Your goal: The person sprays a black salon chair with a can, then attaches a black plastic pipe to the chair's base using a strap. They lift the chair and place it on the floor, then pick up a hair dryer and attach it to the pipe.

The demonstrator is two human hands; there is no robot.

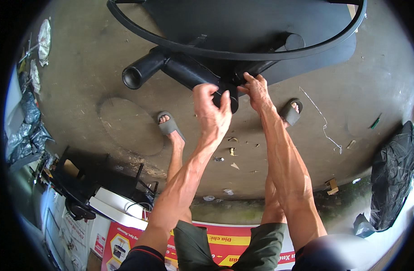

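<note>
Overhead, at upper centre of the frame, the left hand (212,108) clamps its fingers around a black metal tube (189,72) while the right hand (256,90) pinches the adjoining bracket (236,81), above a concrete floor (103,90).

- Black metal frame (243,27): top cut off by pic edge, full shape can't tell.
- Right hand (257,90): fingertips tucked behind frame's joint, grip unclear.
- Left hand (212,110): palm side faces away; what's under the fingers hidden.
- Red-yellow carton (216,246): partly behind legs, cut off at bottom.
- Black plastic bag (394,176): contents hidden.
- Small floor scraps (234,153): too small to ID.
</note>
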